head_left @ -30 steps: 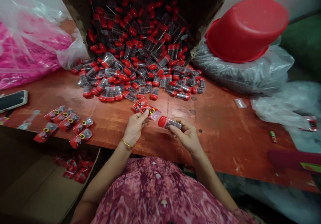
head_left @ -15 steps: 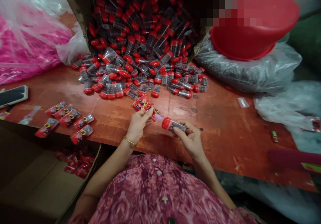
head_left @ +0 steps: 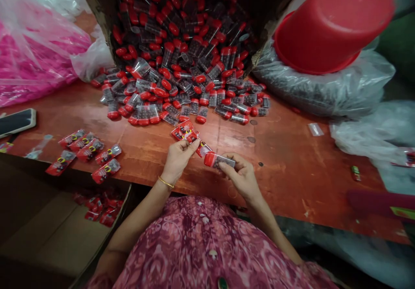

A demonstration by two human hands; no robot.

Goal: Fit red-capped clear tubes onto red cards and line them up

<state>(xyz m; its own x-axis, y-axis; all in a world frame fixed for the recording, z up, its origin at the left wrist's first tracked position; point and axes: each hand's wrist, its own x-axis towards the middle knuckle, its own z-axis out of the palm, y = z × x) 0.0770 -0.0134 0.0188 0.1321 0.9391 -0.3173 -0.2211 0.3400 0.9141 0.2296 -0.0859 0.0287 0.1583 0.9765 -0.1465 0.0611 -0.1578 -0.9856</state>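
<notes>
My left hand [head_left: 176, 163] pinches a red printed plastic sleeve [head_left: 202, 147] between thumb and fingers. More red sleeves [head_left: 182, 130] lie flat just beyond these fingertips. In my right hand [head_left: 244, 177] is a clear tube with a red cap [head_left: 222, 161], filled with dark beads. Its capped end points left and meets the sleeve's clear end; whether it is inside, I cannot tell. Several sleeved tubes [head_left: 90, 149] lie at the left on the table. Ahead, a large heap of red-capped tubes [head_left: 194, 81] spills from a dark carton.
A phone [head_left: 19, 121] and a bag of pink pieces [head_left: 35, 64] are at the left. Below the table edge, an open carton [head_left: 65, 241] holds red packs. To the right, a red bucket [head_left: 333, 30] rests on a filled plastic bag [head_left: 324, 90].
My right hand has moved slightly left, bringing the tube's red cap up against the sleeve. My left hand keeps its pinch in nearly the same place.
</notes>
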